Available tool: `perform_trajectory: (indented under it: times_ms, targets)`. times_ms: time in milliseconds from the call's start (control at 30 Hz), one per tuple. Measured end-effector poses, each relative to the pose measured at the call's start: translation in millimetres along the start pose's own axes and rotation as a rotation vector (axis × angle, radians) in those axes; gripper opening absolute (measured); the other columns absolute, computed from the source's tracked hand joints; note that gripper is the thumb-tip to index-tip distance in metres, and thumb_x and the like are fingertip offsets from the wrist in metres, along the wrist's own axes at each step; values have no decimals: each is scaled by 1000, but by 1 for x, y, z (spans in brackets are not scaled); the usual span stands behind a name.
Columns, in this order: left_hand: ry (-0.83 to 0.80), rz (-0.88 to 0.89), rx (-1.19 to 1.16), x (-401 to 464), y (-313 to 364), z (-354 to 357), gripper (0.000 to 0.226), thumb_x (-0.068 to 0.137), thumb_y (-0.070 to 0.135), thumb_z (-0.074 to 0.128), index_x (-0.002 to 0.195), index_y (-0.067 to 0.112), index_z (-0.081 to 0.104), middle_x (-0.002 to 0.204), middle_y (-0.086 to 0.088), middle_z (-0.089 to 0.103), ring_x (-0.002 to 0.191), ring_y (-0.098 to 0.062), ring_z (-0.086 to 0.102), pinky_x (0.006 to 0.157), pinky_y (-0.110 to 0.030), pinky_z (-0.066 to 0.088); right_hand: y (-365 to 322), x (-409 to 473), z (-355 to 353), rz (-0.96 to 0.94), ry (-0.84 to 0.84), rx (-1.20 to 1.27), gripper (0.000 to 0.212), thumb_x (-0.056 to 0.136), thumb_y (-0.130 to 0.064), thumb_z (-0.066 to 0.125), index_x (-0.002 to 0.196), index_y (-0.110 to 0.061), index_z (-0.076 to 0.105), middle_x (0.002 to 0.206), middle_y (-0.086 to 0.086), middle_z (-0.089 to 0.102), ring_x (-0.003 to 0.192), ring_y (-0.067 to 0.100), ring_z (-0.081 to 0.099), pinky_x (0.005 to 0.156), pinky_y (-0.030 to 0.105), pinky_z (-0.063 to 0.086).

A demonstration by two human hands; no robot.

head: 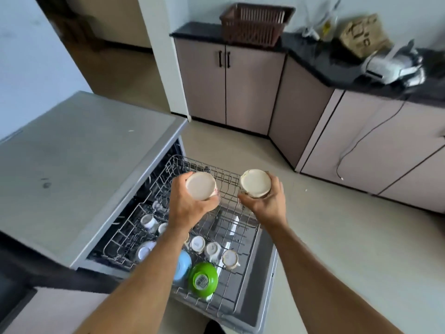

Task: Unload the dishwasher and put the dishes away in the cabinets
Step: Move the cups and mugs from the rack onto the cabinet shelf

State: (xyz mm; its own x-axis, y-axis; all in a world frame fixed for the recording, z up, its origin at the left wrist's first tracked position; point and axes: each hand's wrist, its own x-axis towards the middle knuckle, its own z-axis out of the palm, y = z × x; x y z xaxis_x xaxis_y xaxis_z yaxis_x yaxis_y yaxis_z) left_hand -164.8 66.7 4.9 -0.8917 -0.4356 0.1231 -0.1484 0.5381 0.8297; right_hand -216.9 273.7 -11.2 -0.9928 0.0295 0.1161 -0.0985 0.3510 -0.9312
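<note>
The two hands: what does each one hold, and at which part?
The left hand grips a pale cup round its side wall, base facing up. The right hand grips another cup the same way.

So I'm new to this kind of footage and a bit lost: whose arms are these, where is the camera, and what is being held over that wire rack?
There is no machine here. The single picture comes from a wide-angle camera worn on a person's head, looking forward and down, so the two bare arms are that person's own. The left hand grips one pale cup, and the right hand grips another cup; both cups are held with their bases towards the camera. Below them is an open dishwasher with its wire rack pulled out. Still in the rack are several small cups, a green bowl and a blue bowl, all upside down. Beyond stand closed cabinets under a dark counter holding a brown basket.
</note>
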Motion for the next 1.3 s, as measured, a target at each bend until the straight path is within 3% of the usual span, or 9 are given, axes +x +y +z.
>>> perform_trajectory:
  times_ms: [100,267,533,633,767,900,1000,1133,1300]
  targets:
    - [104,6,-77,-19,20,-18,88,55,34,92,128,24,44,118,3,45,98,-11,53,69,-22,50,-28,-5,-8,-5,-43,77,76,58,-32,93,121,-31,50,100,-17,65,92,4,64,83,22,54]
    - [249,19,-119,-53,48,-53,82,53,43,89,124,32,50,118,6,51,101,-12,55,78,-28,51,-76,-18,-14,-110,-140,140,76,58,-31,92,123,-30,53,99,-15,69,92,4,67,80,25,58]
    - [525,39,-182,-100,73,-144,80,58,28,91,126,28,50,116,12,57,102,-6,54,85,-16,44,-154,-57,17,-227,-288,192,65,60,-38,89,115,-32,56,97,-19,70,88,-4,66,82,29,59]
    - [602,39,-181,-113,72,-191,78,58,29,91,124,30,50,112,16,58,100,-4,55,81,-9,41,-186,-75,40,-283,-344,185,64,59,-45,88,112,-33,56,96,-19,70,88,-4,66,82,30,58]
    - [680,50,-170,-129,59,-256,80,52,38,89,122,31,50,112,16,59,102,-3,57,86,-20,47,-231,-103,81,-328,-427,209,66,61,-43,89,116,-28,56,98,-17,69,87,-4,66,82,26,58]
    - [777,72,-175,-147,45,-325,76,53,30,95,120,27,58,108,17,63,97,4,59,87,-21,51,-279,-139,131,-384,-499,232,69,61,-42,91,118,-27,55,97,-18,67,86,-4,64,81,19,55]
    - [830,102,-165,-162,33,-383,77,49,40,94,117,31,58,107,14,65,100,-3,62,89,-31,54,-320,-173,172,-434,-544,280,66,61,-40,91,115,-31,55,94,-21,67,85,-8,63,77,15,52]
    - [919,124,-136,-179,23,-459,75,50,40,94,116,36,58,109,13,66,102,-8,63,91,-39,55,-374,-218,222,-513,-604,357,66,59,-40,90,114,-30,56,97,-17,69,88,-4,66,80,21,55]
    - [1032,155,-44,-196,25,-547,75,49,44,93,115,33,58,109,14,65,99,-6,62,90,-35,55,-445,-268,274,-625,-668,396,65,60,-44,88,113,-36,50,99,-16,69,90,-1,66,82,25,55]
